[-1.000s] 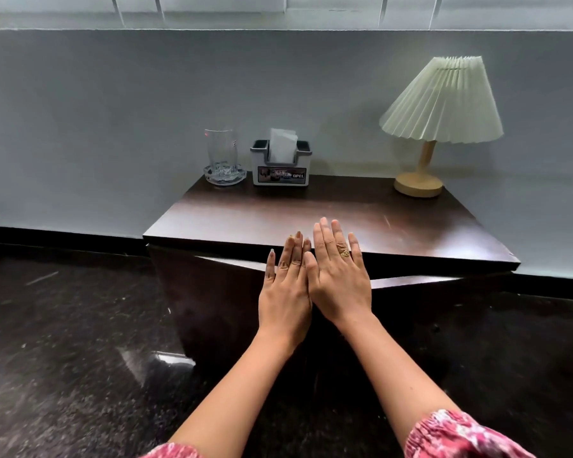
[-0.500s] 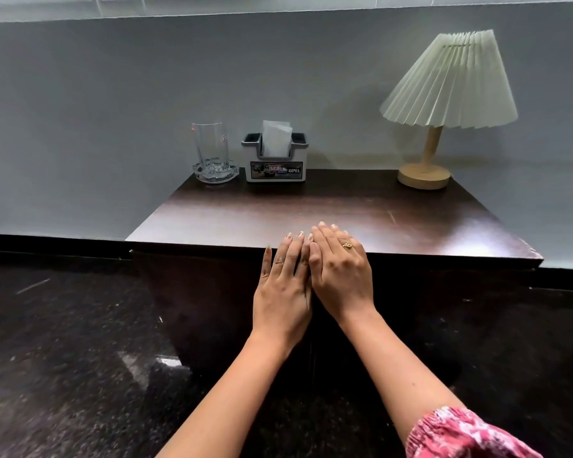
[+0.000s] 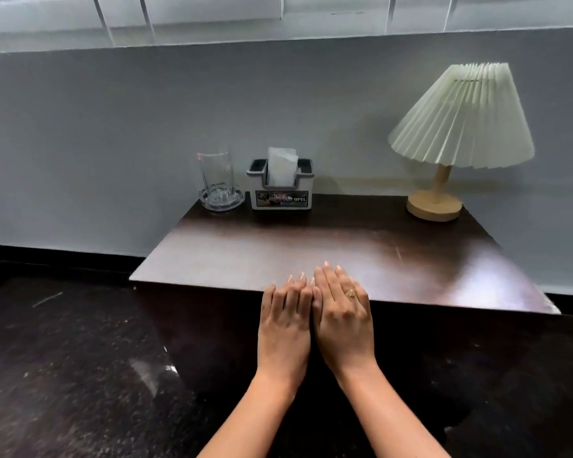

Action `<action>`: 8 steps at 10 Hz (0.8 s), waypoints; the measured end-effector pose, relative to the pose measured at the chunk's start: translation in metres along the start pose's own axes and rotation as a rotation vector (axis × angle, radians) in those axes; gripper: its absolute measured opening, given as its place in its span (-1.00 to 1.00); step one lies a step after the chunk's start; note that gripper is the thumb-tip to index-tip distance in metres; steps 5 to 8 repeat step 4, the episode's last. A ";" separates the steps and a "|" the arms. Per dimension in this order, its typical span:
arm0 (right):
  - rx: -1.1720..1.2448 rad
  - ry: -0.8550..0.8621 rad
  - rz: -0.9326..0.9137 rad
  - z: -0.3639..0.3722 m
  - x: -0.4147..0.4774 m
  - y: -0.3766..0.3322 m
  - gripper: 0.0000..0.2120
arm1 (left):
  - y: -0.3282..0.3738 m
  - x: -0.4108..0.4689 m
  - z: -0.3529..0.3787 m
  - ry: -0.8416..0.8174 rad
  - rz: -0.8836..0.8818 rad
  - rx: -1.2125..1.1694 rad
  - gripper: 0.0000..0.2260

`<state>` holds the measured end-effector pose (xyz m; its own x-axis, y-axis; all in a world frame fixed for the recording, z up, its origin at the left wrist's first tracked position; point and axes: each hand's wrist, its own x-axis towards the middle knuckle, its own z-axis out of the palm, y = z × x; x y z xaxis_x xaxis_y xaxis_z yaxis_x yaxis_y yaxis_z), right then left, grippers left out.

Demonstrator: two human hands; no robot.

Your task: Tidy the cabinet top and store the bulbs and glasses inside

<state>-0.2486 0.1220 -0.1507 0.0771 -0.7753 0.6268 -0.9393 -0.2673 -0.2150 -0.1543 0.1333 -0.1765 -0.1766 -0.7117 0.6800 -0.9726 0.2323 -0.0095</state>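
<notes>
Dark wood under bare fingertips [image 3: 325, 266]: two hands lie flat and side by side at the front edge of the cabinet [image 3: 212, 259], holding nothing. A second ago a pale strip showed below the top where the doors stood ajar; half a second ago it had gone, and now the dark front reads as one closed face. By that sign the doors have just been pushed shut, which suggests the storing is over and the task is at or near its end.

Fingers of the left hand [image 3: 285, 325] are straight and close together, curling slightly over the edge. Those of the right hand [image 3: 343, 320], one wearing a gold ring [image 3: 350, 293], reach a little further onto the top. The inner edges of the hands touch. Both palms face down, wrists level, forearms running back and spreading apart toward the camera.

No bulbs are visible anywhere. One clear glass [image 3: 216, 175] stands in a glass dish [image 3: 221, 200] at the back left corner, just beside a tissue holder [image 3: 280, 190]; a pleated lamp [image 3: 457, 127] stands well apart at the back right. Whether other glasses are inside cannot be told.
</notes>
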 end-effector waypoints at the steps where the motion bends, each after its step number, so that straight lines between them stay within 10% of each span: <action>1: 0.013 -0.193 0.031 -0.012 0.002 -0.003 -0.48 | -0.002 0.003 -0.009 -0.084 -0.005 -0.012 -0.60; 4: 0.176 -1.031 0.255 -0.090 0.069 -0.026 -0.56 | -0.015 0.038 -0.067 -0.486 0.129 0.116 -0.53; 8: 0.176 -1.031 0.255 -0.090 0.069 -0.026 -0.56 | -0.015 0.038 -0.067 -0.486 0.129 0.116 -0.53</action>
